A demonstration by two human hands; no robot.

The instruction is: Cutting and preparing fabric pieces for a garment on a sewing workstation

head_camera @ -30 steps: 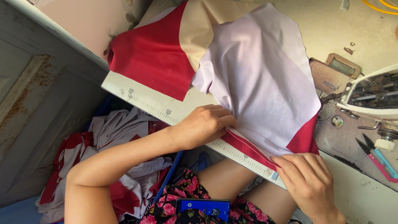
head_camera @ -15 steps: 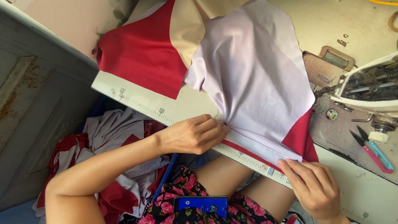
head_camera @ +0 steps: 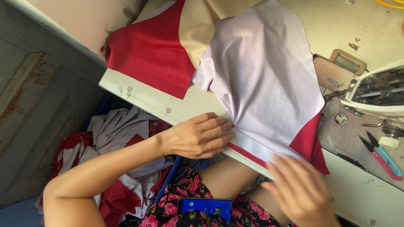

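Cream sewing table (head_camera: 349,29) fills most of the view, a bit stained, with a ruler strip (head_camera: 160,107) printed along its near edge. We've got a pale lilac cloth (head_camera: 265,80) spread across the middle of it, lying over a red piece (head_camera: 151,54) and a beige piece (head_camera: 198,25) at the far left. A red corner (head_camera: 311,147) peeks out under the lilac cloth on the right.

Our left hand (head_camera: 198,135) sits at the table edge, fingers together and pressed flat on the cloth's folded hem (head_camera: 252,147), which runs along the ruler strip. Our right hand (head_camera: 299,191) is blurred, fingers loosely spread, just past the other end of that hem; can't tell if it's touching or gripping anything.

Sewing machine (head_camera: 378,90) is off to the right, with snips (head_camera: 381,155) (pink and blue handles) lying just below it. Down on the left, a heap of red and grey cloth (head_camera: 113,143) sits in a blue bin. A blue phone (head_camera: 205,207) rests on our floral lap.
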